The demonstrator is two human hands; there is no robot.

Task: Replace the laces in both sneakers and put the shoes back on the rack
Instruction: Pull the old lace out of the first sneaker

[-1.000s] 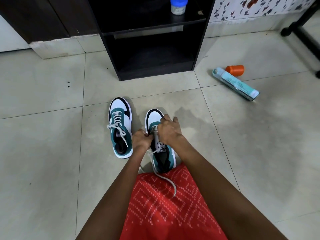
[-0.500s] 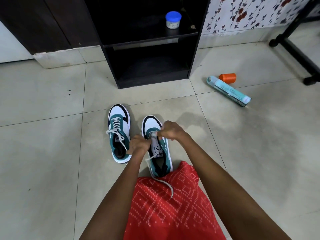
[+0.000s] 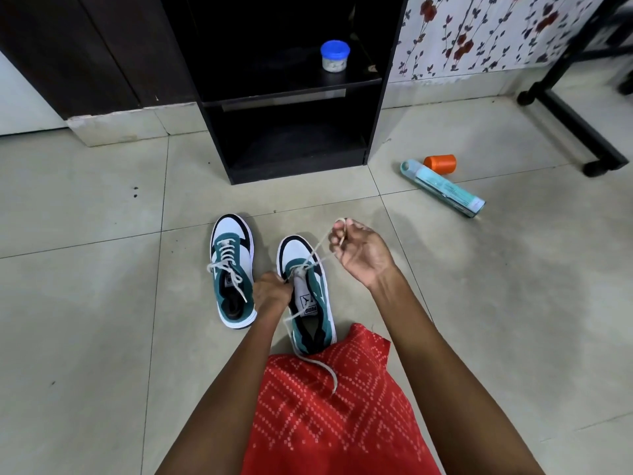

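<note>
Two white, teal and black sneakers stand side by side on the tiled floor. The left sneaker (image 3: pixel 233 272) is fully laced. On the right sneaker (image 3: pixel 308 296), a white lace (image 3: pixel 317 253) runs only through the eyelets near the toe. My right hand (image 3: pixel 359 255) is raised to the right of the toe and pinches a loop of that lace, drawn taut. At the shoe's left side my left hand (image 3: pixel 272 293) grips the sneaker and the lace. The lace's other end trails back over my red patterned garment (image 3: pixel 329 416).
A black shoe rack (image 3: pixel 291 108) stands just beyond the sneakers, with a blue-lidded jar (image 3: pixel 335 56) on its upper shelf. A teal spray can (image 3: pixel 443 188) and an orange cap (image 3: pixel 440 163) lie on the floor to the right. A black stand base (image 3: pixel 575 132) sits far right.
My right hand has lifted away from the shoe's tongue to the upper right, pulling a length of lace out taut. My left hand stays at the shoe. The camera tilted up.
</note>
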